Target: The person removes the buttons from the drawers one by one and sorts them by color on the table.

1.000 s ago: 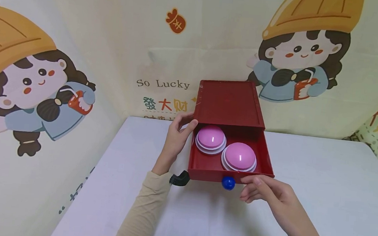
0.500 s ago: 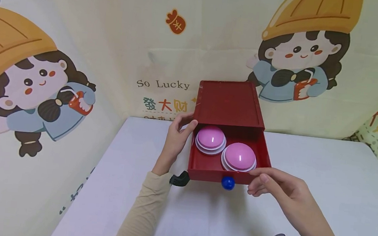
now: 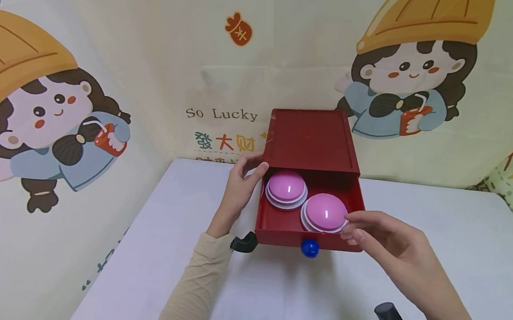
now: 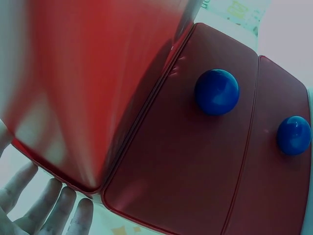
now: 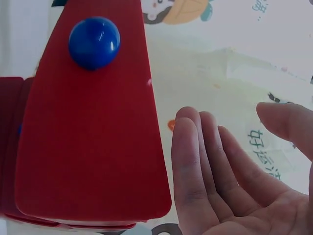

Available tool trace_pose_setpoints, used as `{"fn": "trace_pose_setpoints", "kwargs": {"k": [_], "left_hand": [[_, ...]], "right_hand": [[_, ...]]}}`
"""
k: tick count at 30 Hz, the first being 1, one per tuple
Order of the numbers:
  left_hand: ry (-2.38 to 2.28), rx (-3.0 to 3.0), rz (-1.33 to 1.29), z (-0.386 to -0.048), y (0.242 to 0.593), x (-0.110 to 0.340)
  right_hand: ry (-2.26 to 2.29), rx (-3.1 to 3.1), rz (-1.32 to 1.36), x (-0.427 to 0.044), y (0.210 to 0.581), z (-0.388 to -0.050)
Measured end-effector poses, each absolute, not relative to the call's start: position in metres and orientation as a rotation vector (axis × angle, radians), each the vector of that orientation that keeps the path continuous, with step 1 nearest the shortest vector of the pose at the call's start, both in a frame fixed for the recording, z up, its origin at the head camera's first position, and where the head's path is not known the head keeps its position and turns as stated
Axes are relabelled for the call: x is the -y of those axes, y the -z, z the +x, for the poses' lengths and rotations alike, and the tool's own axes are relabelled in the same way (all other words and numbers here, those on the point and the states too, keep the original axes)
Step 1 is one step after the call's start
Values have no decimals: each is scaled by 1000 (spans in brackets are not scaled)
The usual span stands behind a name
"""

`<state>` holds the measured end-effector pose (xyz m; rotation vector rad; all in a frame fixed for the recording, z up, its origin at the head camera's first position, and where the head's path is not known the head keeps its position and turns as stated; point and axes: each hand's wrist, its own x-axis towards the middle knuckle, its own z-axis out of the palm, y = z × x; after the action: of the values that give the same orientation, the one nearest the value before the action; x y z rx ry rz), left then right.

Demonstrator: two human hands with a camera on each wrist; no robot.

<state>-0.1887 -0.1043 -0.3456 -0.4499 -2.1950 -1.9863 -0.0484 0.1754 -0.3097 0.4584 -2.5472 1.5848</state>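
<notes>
A red drawer (image 3: 277,237) stands pulled out from a red drawer box (image 3: 311,139), with a blue round knob (image 3: 310,248) on its front. Inside lie two pink domes on white round bases: the back-left pink dome (image 3: 286,185) and the front-right pink dome (image 3: 326,211). My left hand (image 3: 238,189) rests along the box's left side, its fingers fairly straight. My right hand (image 3: 392,245) is at the drawer's front-right corner, fingertips close to the front-right dome; contact cannot be told. In the right wrist view, the right thumb and fingers (image 5: 187,156) stand apart around nothing.
Two more blue knobs, the nearer knob (image 4: 217,92) and the farther knob (image 4: 294,135), sit on dark red drawer fronts in the left wrist view. The box stands on a white table (image 3: 440,224) before a printed cloth wall (image 3: 163,68).
My right hand has moved from beside the blue knob to the right and up, round the drawer's front-right corner. The left hand, drawer and pink domes stay put.
</notes>
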Motion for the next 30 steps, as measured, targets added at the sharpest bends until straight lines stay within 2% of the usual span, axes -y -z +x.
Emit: {"fn": "trace_pose_setpoints", "kwargs": {"k": [30], "left_hand": [[1998, 2196, -460, -188, 344, 105]], "right_hand": [[-1307, 2695, 621, -175, 297, -92]]}}
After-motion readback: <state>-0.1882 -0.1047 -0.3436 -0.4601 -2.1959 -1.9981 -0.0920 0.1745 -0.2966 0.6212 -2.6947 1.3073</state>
